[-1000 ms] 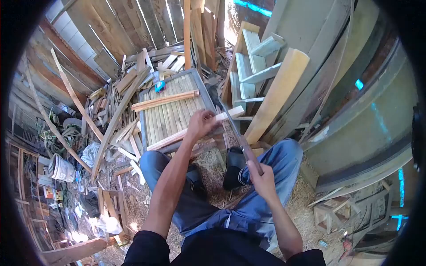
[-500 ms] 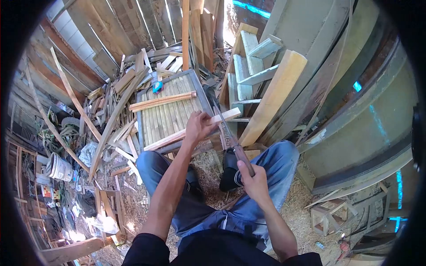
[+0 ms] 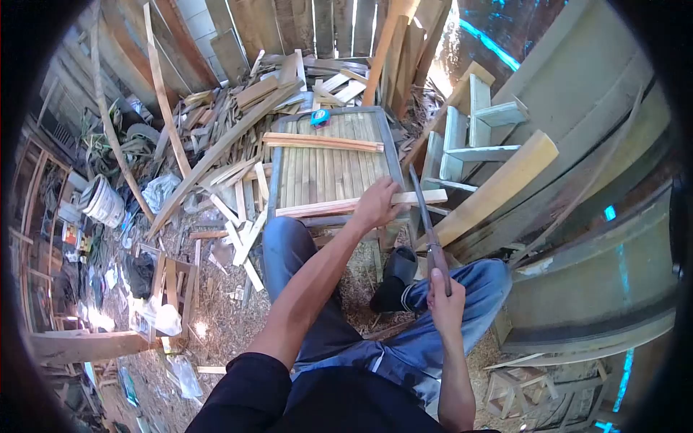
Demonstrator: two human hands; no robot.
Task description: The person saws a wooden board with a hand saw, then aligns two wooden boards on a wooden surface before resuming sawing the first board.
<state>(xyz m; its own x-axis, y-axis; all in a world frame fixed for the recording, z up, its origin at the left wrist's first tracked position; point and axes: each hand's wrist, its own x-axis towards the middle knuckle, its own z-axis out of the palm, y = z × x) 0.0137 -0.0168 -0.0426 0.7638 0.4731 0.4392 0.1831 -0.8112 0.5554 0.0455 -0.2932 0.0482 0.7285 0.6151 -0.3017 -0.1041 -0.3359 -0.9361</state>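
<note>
My left hand [image 3: 377, 205] is wrapped round a thin wooden strip [image 3: 317, 208], which lies across the near edge of a slatted panel [image 3: 332, 173] with a dark frame. The strip's right end sticks out past the panel. My right hand [image 3: 445, 302] is closed on the wooden handle of a saw [image 3: 426, 216], whose dark blade crosses the strip just right of my left hand. On the panel, farther back, rest some reddish strips [image 3: 325, 142], and a blue tape measure [image 3: 320, 117] sits near its far edge.
Scrap wood [image 3: 253, 108] is heaped behind and left of the panel. A white bucket [image 3: 103, 202] stands at the left. At the right are a pale stepped wooden piece [image 3: 455, 148], a thick leaning plank [image 3: 498, 187] and large boards. Shavings cover the floor [image 3: 224, 317].
The view has turned, so the panel and both hands appear farther right. Both hands keep their hold, and the saw stands more upright in the picture, still at the strip.
</note>
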